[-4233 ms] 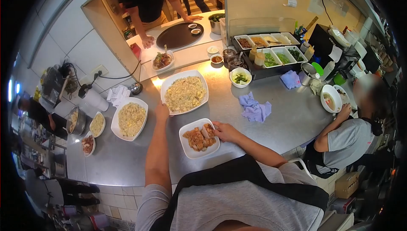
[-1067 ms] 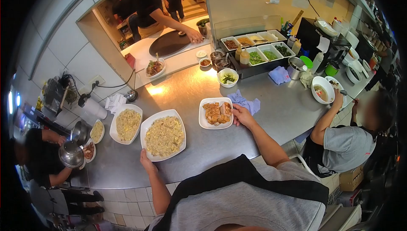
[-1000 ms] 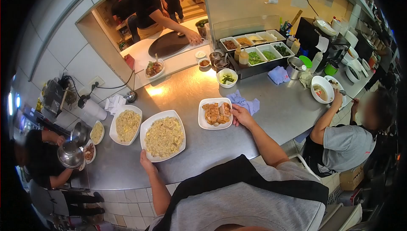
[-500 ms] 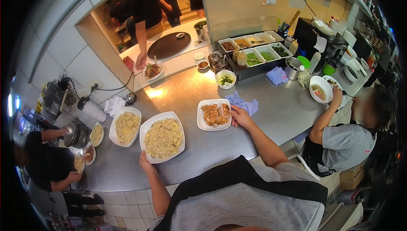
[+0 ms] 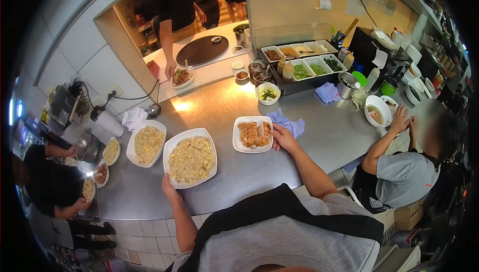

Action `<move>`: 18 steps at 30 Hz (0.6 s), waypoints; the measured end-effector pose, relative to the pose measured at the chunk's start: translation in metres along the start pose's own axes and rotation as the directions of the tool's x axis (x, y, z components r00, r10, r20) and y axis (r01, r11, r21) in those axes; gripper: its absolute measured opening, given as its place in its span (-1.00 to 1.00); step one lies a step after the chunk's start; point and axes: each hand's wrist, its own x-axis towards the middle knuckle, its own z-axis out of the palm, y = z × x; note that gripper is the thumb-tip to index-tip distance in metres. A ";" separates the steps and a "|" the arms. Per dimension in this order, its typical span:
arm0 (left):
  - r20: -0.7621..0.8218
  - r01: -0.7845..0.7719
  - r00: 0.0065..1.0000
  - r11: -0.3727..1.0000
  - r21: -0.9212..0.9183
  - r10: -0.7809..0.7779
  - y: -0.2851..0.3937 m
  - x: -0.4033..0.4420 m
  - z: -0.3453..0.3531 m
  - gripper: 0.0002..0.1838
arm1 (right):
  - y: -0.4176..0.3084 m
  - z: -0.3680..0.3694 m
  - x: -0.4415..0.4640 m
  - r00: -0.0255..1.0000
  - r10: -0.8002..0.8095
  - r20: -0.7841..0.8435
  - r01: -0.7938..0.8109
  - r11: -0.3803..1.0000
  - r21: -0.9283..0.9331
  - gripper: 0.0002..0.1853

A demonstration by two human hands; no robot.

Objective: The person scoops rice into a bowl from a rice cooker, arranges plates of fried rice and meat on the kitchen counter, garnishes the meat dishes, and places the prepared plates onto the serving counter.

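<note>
My left hand (image 5: 170, 188) grips the near left corner of a square white bowl of egg fried rice (image 5: 189, 158) on the steel counter. To the right, my right hand (image 5: 283, 137) holds the right edge of a square white dish (image 5: 253, 147) with sliced golden-brown meat (image 5: 255, 135) in it. A crumpled blue cloth (image 5: 287, 123) lies just beyond that hand. Left of my left hand stands a second white bowl of fried rice (image 5: 148, 144). My fingers on both dishes are partly hidden under the rims.
A tray of chopped toppings (image 5: 307, 67) and a small bowl of greens (image 5: 268, 93) stand at the back. A co-worker on the left holds a bowl (image 5: 89, 189); another sits at right near a soup bowl (image 5: 375, 111). Beyond the hatch, a person's hand touches a bowl (image 5: 181, 76).
The view has shifted slightly. The seated co-worker's hand has lifted off the small dish at right, and both hands now show together. My hands stay on the same two dishes.
</note>
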 end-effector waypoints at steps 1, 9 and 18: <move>-0.012 0.006 1.000 1.000 -0.003 -0.006 -0.001 0.001 0.000 -0.66 | 0.000 0.000 0.000 1.000 0.003 -0.003 -0.003 1.000 -0.004 -0.51; -0.035 0.011 0.999 1.000 -0.021 -0.012 -0.006 0.003 -0.003 -0.63 | -0.004 0.001 -0.003 1.000 0.006 -0.031 -0.005 1.000 0.017 -0.50; -0.045 0.025 0.999 0.999 -0.033 -0.027 -0.013 0.009 -0.009 -0.62 | -0.007 0.001 -0.003 1.000 0.016 0.002 -0.016 1.000 0.017 -0.52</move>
